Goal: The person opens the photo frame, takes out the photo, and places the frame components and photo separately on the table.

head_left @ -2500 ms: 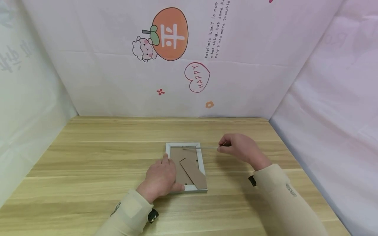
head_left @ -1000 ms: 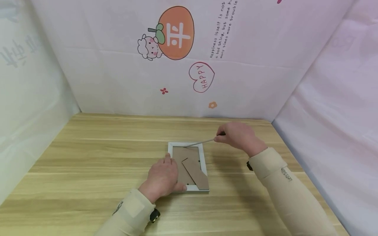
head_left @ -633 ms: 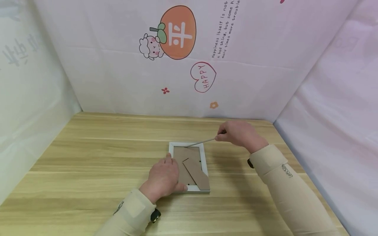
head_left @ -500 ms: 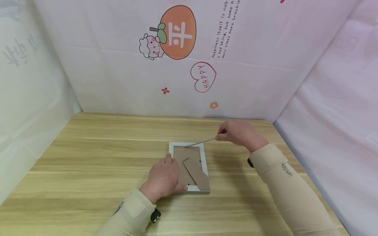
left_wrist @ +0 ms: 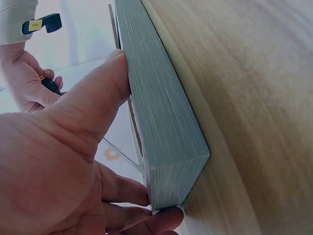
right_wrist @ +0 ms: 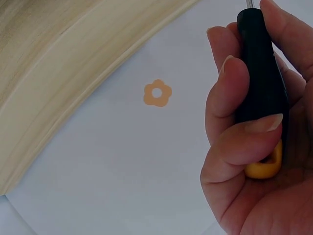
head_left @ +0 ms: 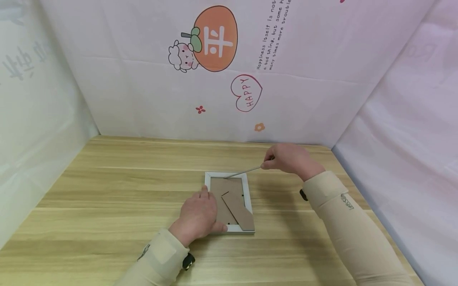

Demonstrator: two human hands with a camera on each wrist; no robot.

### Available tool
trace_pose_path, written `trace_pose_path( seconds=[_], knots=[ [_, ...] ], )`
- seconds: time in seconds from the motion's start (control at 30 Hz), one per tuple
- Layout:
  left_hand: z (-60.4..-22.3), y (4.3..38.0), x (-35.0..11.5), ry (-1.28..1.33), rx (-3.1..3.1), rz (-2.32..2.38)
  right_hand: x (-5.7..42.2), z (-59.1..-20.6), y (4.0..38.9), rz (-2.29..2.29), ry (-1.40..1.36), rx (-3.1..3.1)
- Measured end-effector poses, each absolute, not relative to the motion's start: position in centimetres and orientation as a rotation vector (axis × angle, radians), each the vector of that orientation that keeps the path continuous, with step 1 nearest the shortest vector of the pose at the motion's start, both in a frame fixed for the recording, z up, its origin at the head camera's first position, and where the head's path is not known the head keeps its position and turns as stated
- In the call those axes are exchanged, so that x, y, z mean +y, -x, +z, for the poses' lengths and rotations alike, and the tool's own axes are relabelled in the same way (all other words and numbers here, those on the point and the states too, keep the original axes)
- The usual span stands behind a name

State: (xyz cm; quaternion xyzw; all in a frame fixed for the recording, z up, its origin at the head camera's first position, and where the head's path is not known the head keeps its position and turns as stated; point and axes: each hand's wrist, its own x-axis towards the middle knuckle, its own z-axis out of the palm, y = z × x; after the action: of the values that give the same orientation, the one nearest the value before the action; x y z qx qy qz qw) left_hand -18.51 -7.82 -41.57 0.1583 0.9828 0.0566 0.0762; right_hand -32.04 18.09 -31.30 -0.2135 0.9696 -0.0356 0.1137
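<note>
At a streaky wooden tabletop (head_left: pixel 114 206), the left hand (head_left: pixel 198 215) grips a rectangular frame (head_left: pixel 234 203), the right hand (head_left: pixel 290 159) a screwdriver (right_wrist: pixel 260 73).

Brushed metal-looking frame (left_wrist: pixel 161 93), matt cardboard-like backing (head_left: pixel 226 186), metal screwdriver shaft (head_left: pixel 243 172), wood-grain tabletop (head_left: pixel 125 190)

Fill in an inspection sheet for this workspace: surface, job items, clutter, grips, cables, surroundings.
Surface: wood-grain table.
Job items: picture frame lying back side up, backing board and stand leg showing; screwdriver, its tip at the far inner edge of the picture frame, exact contact unclear.
Clutter: nothing seen.
Grips: left grip holds the near-left corner of the picture frame; right grip is wrapped round the screwdriver.
Cables: nothing seen.
Surroundings: printed white back sheet, pale sheets both sides.
</note>
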Motion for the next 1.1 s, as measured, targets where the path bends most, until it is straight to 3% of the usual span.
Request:
trace_pose_path(
  seconds=[0.6,1.1],
  knots=[
    [-41.2,18.4,-7.4,-0.472,2.950,0.156,18.9,-31.1,32.4,-0.136,0.627,2.832],
    [-41.3,18.3,-7.5,-0.447,2.950,0.201,19.5,-33.0,29.9,-0.078,0.678,2.959]
  ],
)
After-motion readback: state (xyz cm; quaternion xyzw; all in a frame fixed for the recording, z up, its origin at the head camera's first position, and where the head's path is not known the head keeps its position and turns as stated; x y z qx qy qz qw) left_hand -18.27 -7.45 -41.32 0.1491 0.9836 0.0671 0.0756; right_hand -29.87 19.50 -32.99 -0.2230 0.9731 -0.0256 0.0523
